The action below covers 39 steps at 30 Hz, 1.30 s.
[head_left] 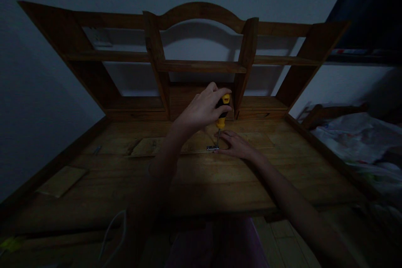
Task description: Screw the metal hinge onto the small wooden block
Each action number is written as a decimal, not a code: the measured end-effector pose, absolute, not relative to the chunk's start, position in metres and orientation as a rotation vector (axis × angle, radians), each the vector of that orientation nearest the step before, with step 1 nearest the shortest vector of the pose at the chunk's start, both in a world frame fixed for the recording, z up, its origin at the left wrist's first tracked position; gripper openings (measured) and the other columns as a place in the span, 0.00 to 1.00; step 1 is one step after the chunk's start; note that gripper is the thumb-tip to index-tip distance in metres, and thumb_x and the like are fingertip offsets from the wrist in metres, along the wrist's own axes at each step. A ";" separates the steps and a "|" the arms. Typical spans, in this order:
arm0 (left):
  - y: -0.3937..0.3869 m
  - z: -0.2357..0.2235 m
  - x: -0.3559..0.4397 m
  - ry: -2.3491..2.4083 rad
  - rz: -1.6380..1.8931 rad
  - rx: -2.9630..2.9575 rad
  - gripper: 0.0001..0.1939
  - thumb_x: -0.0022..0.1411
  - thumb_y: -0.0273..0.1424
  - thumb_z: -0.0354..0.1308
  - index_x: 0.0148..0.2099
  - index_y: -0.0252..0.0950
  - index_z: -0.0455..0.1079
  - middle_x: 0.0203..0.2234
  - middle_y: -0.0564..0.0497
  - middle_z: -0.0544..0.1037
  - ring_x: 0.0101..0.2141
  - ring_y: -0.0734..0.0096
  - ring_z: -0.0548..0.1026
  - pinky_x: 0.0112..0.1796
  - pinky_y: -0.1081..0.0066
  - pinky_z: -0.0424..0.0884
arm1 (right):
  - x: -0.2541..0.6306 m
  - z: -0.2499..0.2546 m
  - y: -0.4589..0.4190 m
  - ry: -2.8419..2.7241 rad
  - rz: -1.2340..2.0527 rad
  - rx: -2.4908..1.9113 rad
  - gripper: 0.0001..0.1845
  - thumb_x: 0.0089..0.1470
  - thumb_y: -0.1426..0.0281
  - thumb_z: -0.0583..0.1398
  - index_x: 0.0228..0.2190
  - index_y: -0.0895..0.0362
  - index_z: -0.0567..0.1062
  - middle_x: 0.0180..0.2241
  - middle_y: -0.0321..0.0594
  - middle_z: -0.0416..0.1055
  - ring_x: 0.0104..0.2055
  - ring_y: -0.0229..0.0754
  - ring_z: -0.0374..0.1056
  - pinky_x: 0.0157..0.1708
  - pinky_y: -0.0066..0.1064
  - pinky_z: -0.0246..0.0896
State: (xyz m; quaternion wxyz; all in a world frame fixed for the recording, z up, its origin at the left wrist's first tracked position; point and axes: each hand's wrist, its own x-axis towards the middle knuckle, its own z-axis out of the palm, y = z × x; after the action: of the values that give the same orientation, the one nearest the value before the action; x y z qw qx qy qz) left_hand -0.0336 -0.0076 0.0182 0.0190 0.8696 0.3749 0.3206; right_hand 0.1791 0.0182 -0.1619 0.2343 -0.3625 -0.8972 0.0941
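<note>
My left hand (pixel 204 109) is closed round the yellow and black handle of a screwdriver (pixel 222 115), which stands upright with its tip down on a small metal bracket (pixel 212 148). The bracket lies on a flat wooden panel (pixel 163 146) on the wooden desk top (pixel 201 176). My right hand (pixel 235 144) rests beside the bracket on its right, fingers laid flat on the wood and touching the bracket's end.
A wooden hutch with shelves (pixel 201 65) rises at the back of the desk. A small loose wooden piece (pixel 61 181) lies at the left. A white cable (pixel 113 230) hangs near the front edge. Crumpled bedding (pixel 358 142) lies to the right.
</note>
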 end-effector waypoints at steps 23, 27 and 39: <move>0.000 0.019 -0.036 0.968 0.970 2.706 0.24 0.66 0.27 0.58 0.63 0.39 0.68 0.54 0.43 0.73 0.53 0.61 0.72 0.57 0.59 0.67 | 0.180 -0.163 0.017 -2.454 0.273 -1.006 0.37 0.56 0.45 0.63 0.59 0.51 0.70 0.57 0.47 0.69 0.59 0.52 0.67 0.60 0.47 0.62; 0.001 0.024 -0.043 0.843 0.922 2.714 0.24 0.66 0.27 0.55 0.63 0.40 0.69 0.58 0.44 0.73 0.58 0.62 0.71 0.59 0.60 0.66 | 0.181 -0.164 0.018 -2.455 0.267 -1.011 0.37 0.55 0.45 0.64 0.59 0.51 0.70 0.57 0.47 0.70 0.60 0.53 0.66 0.61 0.48 0.61; 0.010 0.012 -0.025 0.863 1.090 2.725 0.13 0.64 0.24 0.59 0.50 0.38 0.74 0.54 0.45 0.75 0.56 0.64 0.72 0.56 0.62 0.67 | 0.180 -0.161 0.016 -2.466 0.248 -1.016 0.37 0.56 0.46 0.63 0.60 0.54 0.70 0.57 0.49 0.70 0.60 0.53 0.66 0.61 0.47 0.61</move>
State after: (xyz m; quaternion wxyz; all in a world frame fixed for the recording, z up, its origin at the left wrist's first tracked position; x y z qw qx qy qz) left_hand -0.0253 0.0100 0.0121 0.0411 0.8899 0.2819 0.3561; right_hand 0.1802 0.0165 -0.1607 0.2295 -0.3692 -0.8961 0.0901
